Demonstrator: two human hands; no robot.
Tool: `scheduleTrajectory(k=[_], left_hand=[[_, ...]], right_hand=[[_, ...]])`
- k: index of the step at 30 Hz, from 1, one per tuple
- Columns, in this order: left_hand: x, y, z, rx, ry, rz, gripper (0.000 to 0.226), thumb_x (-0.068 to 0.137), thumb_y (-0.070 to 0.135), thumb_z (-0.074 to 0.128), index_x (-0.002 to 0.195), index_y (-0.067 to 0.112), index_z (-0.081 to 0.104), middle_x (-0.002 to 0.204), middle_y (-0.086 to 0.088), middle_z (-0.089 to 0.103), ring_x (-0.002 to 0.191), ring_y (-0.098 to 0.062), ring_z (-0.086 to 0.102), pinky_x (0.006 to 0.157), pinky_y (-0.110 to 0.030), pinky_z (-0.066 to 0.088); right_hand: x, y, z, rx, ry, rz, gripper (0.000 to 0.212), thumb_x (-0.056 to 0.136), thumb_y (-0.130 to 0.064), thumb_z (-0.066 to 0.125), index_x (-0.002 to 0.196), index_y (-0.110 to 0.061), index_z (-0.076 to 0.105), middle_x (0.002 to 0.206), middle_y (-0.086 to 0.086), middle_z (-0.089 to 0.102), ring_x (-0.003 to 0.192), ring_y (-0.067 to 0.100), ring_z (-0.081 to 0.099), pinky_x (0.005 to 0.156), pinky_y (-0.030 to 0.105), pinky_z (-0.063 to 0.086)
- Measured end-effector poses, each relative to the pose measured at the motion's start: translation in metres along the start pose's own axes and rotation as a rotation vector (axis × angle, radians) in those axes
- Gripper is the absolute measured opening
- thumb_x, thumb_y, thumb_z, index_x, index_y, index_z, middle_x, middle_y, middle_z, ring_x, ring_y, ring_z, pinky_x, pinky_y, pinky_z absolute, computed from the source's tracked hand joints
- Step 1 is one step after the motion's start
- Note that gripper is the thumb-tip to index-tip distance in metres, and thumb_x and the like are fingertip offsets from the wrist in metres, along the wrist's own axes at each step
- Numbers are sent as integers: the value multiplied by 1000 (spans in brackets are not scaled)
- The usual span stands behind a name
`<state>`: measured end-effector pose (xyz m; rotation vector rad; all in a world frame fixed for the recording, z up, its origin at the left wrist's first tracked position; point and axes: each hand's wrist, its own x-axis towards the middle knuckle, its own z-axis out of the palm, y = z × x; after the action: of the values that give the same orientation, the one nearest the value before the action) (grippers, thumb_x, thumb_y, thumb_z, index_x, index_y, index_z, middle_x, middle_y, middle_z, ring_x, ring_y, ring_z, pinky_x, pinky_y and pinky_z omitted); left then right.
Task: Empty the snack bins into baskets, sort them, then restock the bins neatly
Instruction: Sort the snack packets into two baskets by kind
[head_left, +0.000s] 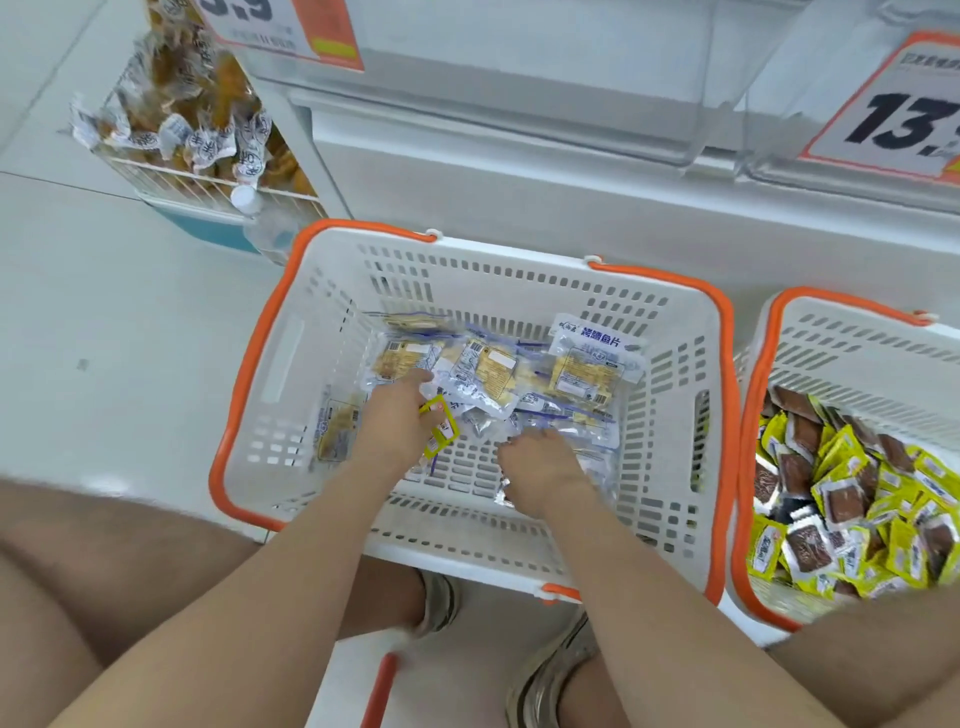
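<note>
The fingers (427, 415) of the left hand (397, 423) are curled round a single yellow packet (441, 427), pinching it against the palm above the middle of the basket floor. The right hand (540, 475) lies just beside it, fingers (511, 448) bent down onto the loose wrappers. Whether they have closed on one or only rest there, I cannot tell.

Around both hands lie the blue-and-white packets (592, 364), spread thinly and overlapping toward the far wall and far right corner of the white basket (249, 374) with the orange rim, which stands on the floor (130, 312).

The yellow packet looks like a stray. Its kind fills the second basket (831, 343) against the right side, heaped with yellow packets (857, 499).

These packets should weigh almost nothing. The film looks glossy and slick, so a flat pinch may slide; the crimped seal at an edge or corner likely gives the surest hold. The contents are probably thin and brittle, so squeezing the middle risks crumbling them. Several could be gathered at once by scooping under the pile.

Farther out, clear bins (519, 78) on the shelf look empty, beside a price sign (904, 124).
</note>
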<state>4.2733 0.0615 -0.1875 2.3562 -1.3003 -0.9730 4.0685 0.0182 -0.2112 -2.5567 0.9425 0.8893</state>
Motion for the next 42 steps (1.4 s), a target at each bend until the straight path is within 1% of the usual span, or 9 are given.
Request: scheduleTrajectory(k=[4, 8, 14, 18, 21, 25, 31, 37, 42], left_hand=[[26, -2, -15, -46, 73, 79, 18, 88, 18, 83, 102, 10, 75, 100, -8, 69, 91, -23, 65, 90, -39, 54], [45, 5, -17, 165, 69, 306, 11, 90, 23, 79, 94, 16, 72, 128, -3, 56, 125, -26, 49, 100, -40, 43], [56, 4, 2, 463, -496, 354, 5, 109, 25, 52, 110, 23, 48, 173, 11, -16, 158, -36, -16, 124, -65, 6], [45, -7, 2, 354, -476, 323, 14, 109, 22, 50, 123, 22, 51, 172, 0, 21, 159, -33, 14, 119, -55, 33], [41, 4, -16, 393, -399, 226, 16, 105, 18, 49, 120, 20, 43, 121, -14, 66, 95, -31, 60, 81, -46, 53], [26, -13, -31, 653, -493, 123, 28, 101, 17, 50, 128, 21, 47, 110, -4, 63, 89, -26, 58, 79, -40, 54], [24, -12, 0, 562, -164, 464, 25, 103, 27, 54, 124, 14, 54, 145, -6, 39, 134, -31, 39, 103, -41, 43], [57, -8, 7, 526, -483, 315, 21, 113, 30, 38, 132, 24, 43, 171, 10, -22, 158, -33, -19, 127, -59, 6], [32, -5, 8, 492, -467, 259, 26, 110, 33, 38, 135, 27, 45, 161, 0, 40, 144, -36, 34, 108, -53, 38]], right_hand=[[13, -6, 5, -169, -10, 6, 49, 89, -59, 65, 111, -15, 63, 111, 7, 66, 112, 32, 54, 100, 47, 38], [25, -9, 12, -190, -7, -18, 44, 87, -47, 75, 115, -15, 64, 117, 8, 65, 117, 32, 50, 103, 47, 35], [21, -6, 25, -145, 85, -137, 41, 90, -33, 73, 123, -11, 64, 128, 12, 56, 126, 36, 44, 114, 48, 26], [19, -11, 21, -136, 77, -40, 37, 85, -7, 74, 117, -5, 56, 110, 16, 66, 112, 35, 52, 101, 44, 35], [20, -14, 20, -174, 47, -72, 35, 87, -2, 70, 119, -2, 57, 112, 17, 65, 113, 36, 52, 104, 46, 33], [17, -1, 25, -117, 76, -124, 60, 92, -43, 73, 133, -4, 52, 126, 14, 53, 121, 35, 44, 109, 46, 32], [16, 1, 31, -97, 87, -103, 61, 80, -22, 83, 129, -8, 51, 119, 10, 59, 114, 32, 49, 101, 44, 35], [22, -5, 26, -115, 105, -51, 49, 88, -24, 76, 129, -11, 52, 126, 10, 52, 117, 32, 46, 100, 44, 34], [20, -2, 24, -88, 119, -111, 62, 90, -11, 70, 144, -8, 40, 135, 12, 53, 122, 33, 47, 104, 43, 32]])
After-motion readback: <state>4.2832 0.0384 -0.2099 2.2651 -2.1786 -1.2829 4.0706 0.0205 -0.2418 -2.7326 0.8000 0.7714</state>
